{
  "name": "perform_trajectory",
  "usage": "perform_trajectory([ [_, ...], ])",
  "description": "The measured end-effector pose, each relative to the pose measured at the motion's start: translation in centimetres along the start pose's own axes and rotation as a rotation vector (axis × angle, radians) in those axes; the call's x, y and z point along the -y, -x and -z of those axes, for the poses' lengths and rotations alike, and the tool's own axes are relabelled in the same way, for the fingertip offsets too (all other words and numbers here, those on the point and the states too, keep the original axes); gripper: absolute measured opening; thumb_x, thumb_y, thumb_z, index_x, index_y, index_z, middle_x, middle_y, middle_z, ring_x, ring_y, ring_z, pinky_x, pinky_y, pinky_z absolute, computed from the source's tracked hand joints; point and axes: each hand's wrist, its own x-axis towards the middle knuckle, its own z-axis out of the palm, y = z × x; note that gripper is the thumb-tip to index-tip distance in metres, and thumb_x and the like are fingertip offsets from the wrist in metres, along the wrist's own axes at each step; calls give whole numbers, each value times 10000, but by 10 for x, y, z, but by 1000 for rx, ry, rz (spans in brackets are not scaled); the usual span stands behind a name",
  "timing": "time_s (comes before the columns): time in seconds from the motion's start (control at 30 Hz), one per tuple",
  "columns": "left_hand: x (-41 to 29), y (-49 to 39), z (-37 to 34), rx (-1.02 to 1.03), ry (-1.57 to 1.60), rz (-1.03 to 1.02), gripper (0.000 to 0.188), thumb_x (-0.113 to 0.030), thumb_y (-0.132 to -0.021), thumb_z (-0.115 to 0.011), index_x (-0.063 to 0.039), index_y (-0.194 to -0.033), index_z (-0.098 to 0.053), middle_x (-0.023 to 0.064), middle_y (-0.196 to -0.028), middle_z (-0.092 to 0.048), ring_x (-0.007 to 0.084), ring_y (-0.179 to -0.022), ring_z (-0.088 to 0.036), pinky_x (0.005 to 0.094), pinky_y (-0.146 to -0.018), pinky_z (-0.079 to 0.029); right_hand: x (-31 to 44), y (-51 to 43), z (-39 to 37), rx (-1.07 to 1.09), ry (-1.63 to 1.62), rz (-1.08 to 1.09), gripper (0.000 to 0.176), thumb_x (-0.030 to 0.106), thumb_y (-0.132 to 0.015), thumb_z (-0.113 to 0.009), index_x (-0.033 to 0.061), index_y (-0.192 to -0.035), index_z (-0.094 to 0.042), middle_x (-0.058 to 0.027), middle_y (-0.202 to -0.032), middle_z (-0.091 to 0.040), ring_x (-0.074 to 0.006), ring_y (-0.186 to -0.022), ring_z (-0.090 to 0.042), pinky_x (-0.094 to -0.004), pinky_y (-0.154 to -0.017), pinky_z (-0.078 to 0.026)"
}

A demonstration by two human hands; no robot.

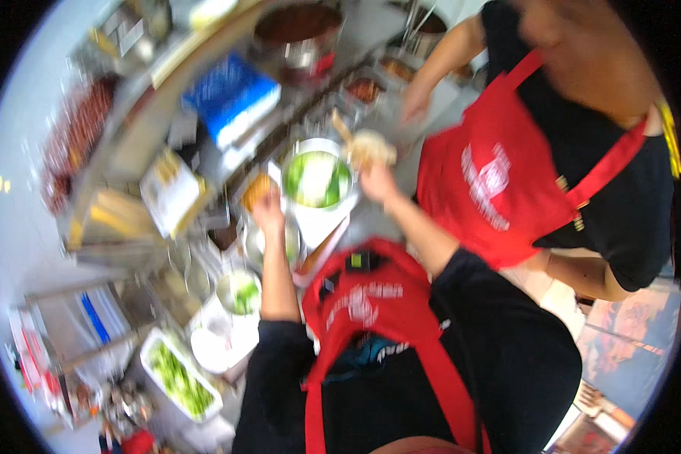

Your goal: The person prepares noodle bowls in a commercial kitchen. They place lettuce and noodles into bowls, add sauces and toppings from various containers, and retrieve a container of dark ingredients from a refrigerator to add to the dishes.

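My left hand [268, 211] reaches to an orange-brown food [256, 190] in a container at the counter's edge; blur hides whether its fingers grip any of it. In my right hand [376, 181] is a pale beige, rounded item [373, 147], too blurred to name more exactly. A light wooden handle [341, 125] sticks out beside that item. Between my hands stands a round, pale-rimmed container [316, 143] of green leafy vegetables [330, 184]. Below my left hand is a metal bowl [253, 245], partly hidden by my forearm.
A co-worker in a red apron [488, 187] stands close on the right, one hand [417, 105] over the counter. A smaller bowl of greens [244, 295] and a white tray of chopped greens [145, 354] lie left. A blue box [230, 93] and large pot [298, 40] stand behind.
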Motion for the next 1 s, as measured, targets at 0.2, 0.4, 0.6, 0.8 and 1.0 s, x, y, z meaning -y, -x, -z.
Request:
perform_trajectory([
  [0.2,-20,-3,80,33,282,234,278,-234,-990,-662,7,-891,-757,57,-709,-697,105,-612,-565,286,-569,-439,79,26,-25,-21,-77,-30,360,286,-980,-590,35,-1205,-715,-291,-1098,-707,-425,-1066,-686,-473,-945,-530],
  [0.4,-12,31,141,117,253,344,288,-253,-955,-633,-5,-824,-701,47,-622,-629,117,-563,-545,298,-548,-421,102,63,-32,70,-148,143,341,294,-1044,-596,-16,-932,-684,-91,-752,-680,-158,-720,-647,-360,-673,-530],
  [0.6,-48,90,206,113,436,554,210,-197,-970,-678,6,-947,-631,68,-617,-641,110,-506,-559,255,-482,-414,169,99,-13,255,-157,127,285,245,-1020,-596,-14,-920,-663,-78,-699,-631,-181,-668,-613,-357,-651,-489],
  [0.8,-50,186,228,-131,364,641,317,-185,-951,-695,50,-1156,-635,84,-725,-685,151,-599,-667,301,-559,-545,196,109,-32,608,-102,384,272,231,-1049,-587,-7,-945,-669,-44,-771,-651,-115,-704,-588,-306,-671,-483],
  [1.0,-53,240,254,-408,402,780,229,-175,-938,-721,42,-1004,-688,47,-628,-642,102,-514,-578,274,-496,-456,251,106,-82,1027,138,453,261,204,-1060,-572,-28,-978,-660,-73,-772,-675,-138,-709,-620,-329,-677,-511],
])
